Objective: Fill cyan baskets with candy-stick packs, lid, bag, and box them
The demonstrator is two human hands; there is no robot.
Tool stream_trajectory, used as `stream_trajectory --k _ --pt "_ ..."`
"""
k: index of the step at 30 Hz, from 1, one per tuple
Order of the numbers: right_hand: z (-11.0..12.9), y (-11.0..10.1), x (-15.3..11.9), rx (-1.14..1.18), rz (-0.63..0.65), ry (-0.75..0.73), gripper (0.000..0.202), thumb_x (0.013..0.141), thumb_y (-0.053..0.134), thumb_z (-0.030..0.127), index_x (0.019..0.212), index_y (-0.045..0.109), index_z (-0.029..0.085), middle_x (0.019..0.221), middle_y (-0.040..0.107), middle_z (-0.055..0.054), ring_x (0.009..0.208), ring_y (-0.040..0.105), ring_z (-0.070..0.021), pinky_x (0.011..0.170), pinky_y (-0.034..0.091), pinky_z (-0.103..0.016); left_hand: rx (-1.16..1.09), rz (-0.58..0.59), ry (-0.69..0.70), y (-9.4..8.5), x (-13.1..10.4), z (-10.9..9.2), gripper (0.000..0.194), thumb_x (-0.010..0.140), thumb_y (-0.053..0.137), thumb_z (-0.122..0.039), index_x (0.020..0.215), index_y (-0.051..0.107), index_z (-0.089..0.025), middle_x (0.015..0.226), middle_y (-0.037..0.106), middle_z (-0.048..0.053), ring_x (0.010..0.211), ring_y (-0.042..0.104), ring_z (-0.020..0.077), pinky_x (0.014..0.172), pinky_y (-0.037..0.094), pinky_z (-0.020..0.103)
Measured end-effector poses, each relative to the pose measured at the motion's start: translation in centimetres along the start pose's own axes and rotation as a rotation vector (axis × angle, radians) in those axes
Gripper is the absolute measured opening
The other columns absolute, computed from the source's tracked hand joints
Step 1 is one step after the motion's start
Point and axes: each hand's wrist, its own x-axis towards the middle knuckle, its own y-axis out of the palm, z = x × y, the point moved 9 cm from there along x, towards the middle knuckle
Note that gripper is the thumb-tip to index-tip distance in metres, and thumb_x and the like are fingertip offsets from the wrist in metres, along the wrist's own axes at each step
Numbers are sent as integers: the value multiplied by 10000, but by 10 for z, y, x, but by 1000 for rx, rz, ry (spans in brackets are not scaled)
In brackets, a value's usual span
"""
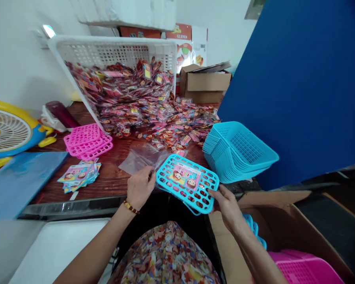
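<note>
My right hand [225,203] grips the right end of a blue plastic basket [208,199], tilted over the table's front edge. Its perforated lid faces up, and a printed card [185,176] with cartoon faces lies on the lid. Small packets show dimly through the holes. My left hand [140,186] is closed at the edge of a clear plastic bag [136,159], close to the basket's left end; the fingertips are partly hidden. Left of it, a pile of printed cards [79,176] lies below several pink perforated lids [87,140].
A white crate [111,39] lies tipped, spilling many small packets [136,96] across the table [115,177]. Nested blue baskets [242,148] stand right. A cardboard box [236,236] with pink baskets [304,268] sits lower right. A yellow-blue fan [12,128] stands left, a blue panel [298,90] right.
</note>
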Motion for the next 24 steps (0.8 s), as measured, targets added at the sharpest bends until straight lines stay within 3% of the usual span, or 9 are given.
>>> stream_trajectory --k 3,8,12,14,19,24 --pt "0 1 2 -6 12 -7 302 668 709 437 775 554 201 518 531 49 398 497 -142 365 411 -253 -2 21 31 -4 11 -8 200 927 540 -294 1083 613 -193 936 709 25 853 675 188 725 474 266" --pt "-6 1 5 -6 37 -24 290 713 683 444 822 551 209 549 550 53 414 514 -147 383 430 -261 140 75 77 -5 37 -31 465 911 569 -331 1337 516 -151 1107 656 101 978 648 265 747 488 325" --pt "-6 -1 8 -21 46 -83 225 766 649 409 787 538 215 576 568 52 453 537 -137 429 442 -248 209 170 156 9 54 -52 277 960 457 -246 1158 649 -214 1045 658 68 901 658 229 688 467 299" --pt "-5 0 8 -23 52 -89 216 773 641 402 771 534 214 571 566 52 437 530 -133 416 426 -245 215 187 175 14 59 -56 271 979 424 -243 1066 680 -221 1021 657 61 880 658 213 681 459 289" --pt "-4 1 4 64 20 -45 243 714 710 391 741 551 209 531 571 40 413 508 -121 395 388 -229 214 219 216 21 64 -55 290 991 455 -388 1089 669 -218 1047 643 62 874 652 197 715 465 277" --pt "-4 1 3 118 3 -65 201 720 705 358 736 567 212 522 583 39 438 515 -121 414 398 -220 214 225 262 23 71 -59 325 987 371 -245 1030 689 -194 1033 651 79 868 653 200 737 481 280"
